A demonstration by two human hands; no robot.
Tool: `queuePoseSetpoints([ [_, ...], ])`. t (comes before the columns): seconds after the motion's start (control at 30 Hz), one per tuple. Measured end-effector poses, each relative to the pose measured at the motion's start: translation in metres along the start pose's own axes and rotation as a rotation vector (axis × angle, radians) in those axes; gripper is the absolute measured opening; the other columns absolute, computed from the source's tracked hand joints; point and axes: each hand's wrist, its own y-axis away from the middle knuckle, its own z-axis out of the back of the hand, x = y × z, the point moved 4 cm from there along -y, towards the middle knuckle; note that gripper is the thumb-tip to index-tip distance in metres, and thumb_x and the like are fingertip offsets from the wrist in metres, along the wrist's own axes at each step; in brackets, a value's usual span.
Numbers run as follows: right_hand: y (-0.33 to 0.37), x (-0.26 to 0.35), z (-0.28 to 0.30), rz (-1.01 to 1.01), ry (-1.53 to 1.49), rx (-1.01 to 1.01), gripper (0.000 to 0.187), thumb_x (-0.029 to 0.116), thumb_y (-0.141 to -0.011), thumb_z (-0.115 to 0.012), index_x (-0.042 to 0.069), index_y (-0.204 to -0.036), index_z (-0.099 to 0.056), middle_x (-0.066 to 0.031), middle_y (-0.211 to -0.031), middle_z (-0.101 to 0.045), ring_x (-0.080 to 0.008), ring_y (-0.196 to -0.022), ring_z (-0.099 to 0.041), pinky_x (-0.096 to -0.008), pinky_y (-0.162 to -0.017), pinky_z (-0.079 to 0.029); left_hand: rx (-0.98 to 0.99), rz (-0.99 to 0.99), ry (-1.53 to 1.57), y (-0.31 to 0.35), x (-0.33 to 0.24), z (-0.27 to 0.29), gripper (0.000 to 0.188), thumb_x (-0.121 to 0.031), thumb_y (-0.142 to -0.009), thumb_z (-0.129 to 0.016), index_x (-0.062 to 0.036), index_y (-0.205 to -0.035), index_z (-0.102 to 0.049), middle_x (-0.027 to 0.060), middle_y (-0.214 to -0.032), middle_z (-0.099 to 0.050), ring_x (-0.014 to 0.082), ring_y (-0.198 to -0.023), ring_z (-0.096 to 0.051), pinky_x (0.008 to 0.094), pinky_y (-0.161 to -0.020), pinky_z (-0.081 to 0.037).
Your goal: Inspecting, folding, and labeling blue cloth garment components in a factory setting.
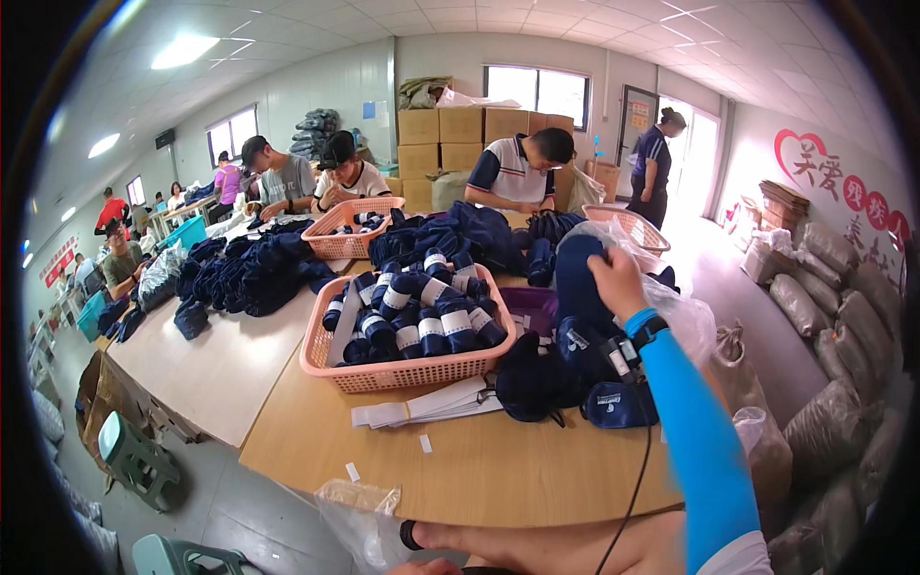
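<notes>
My right hand, its arm in a bright blue sleeve with a dark wristband, grips the edge of a navy-blue cloth piece with a rounded upper end. That piece stands upright over the right side of the table. Below it lie navy pouches with white printing, beside a dark bunched pouch. My left hand shows only as a sliver at the lower edge, near my bare leg; its fingers are cut off from view. To the left, a pink basket holds many navy rolls with white paper bands.
White paper strips lie before the basket on the wooden table. A purple bin and clear plastic bag flank the pouches. Navy cloth heaps cover the far side, where co-workers sit. Stuffed sacks line the right wall.
</notes>
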Motion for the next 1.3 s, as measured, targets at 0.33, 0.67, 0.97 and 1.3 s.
queuePoseSetpoints([
  [0.33,0.087,0.185,0.085,0.100,-0.409,0.407,0.019,0.009,-0.102,-0.066,-0.003,-0.117,-0.065,0.0002,-0.093,-0.065,-0.0057,-0.086,-0.060,-0.0227,-0.076,-0.051,-0.122,-0.217,0.060,0.002,-0.051,0.044,0.037,-0.013,-0.093,-0.076,-0.0077,-0.128,-0.064,0.0117,-0.107,-0.076,0.0291,-0.096,-0.075,0.0383,-0.085,-0.059],
  [0.67,0.195,0.093,-0.049,0.103,-0.258,0.880,0.030,0.014,-0.096,-0.074,-0.003,-0.118,-0.065,-0.0164,-0.108,-0.071,-0.0243,-0.089,-0.071,-0.0360,-0.084,-0.056,-0.373,-0.302,0.342,-0.032,-0.055,0.055,0.042,-0.002,-0.091,-0.073,-0.0017,-0.132,-0.059,0.0151,-0.120,-0.070,0.0255,-0.094,-0.073,0.0327,-0.082,-0.057],
  [0.97,0.217,0.122,0.019,0.497,-0.082,1.062,0.042,0.014,-0.082,-0.077,0.003,-0.121,-0.067,-0.0159,-0.125,-0.067,-0.0369,-0.116,-0.064,-0.0468,-0.102,-0.051,-0.698,-0.424,-0.160,-0.065,-0.068,0.068,0.037,0.002,-0.082,-0.071,-0.0057,-0.118,-0.067,0.0135,-0.129,-0.069,0.0378,-0.114,-0.067,0.0443,-0.097,-0.054],
  [1.3,0.268,0.087,0.028,0.576,-0.036,0.974,0.025,0.012,-0.075,-0.079,0.006,-0.099,-0.073,-0.0095,-0.115,-0.070,-0.0306,-0.110,-0.065,-0.0408,-0.094,-0.056,-0.741,-0.347,-0.413,-0.143,-0.059,0.044,0.038,-0.012,-0.089,-0.069,-0.0104,-0.127,-0.069,0.0099,-0.139,-0.066,0.0360,-0.134,-0.058,0.0481,-0.109,-0.048],
])
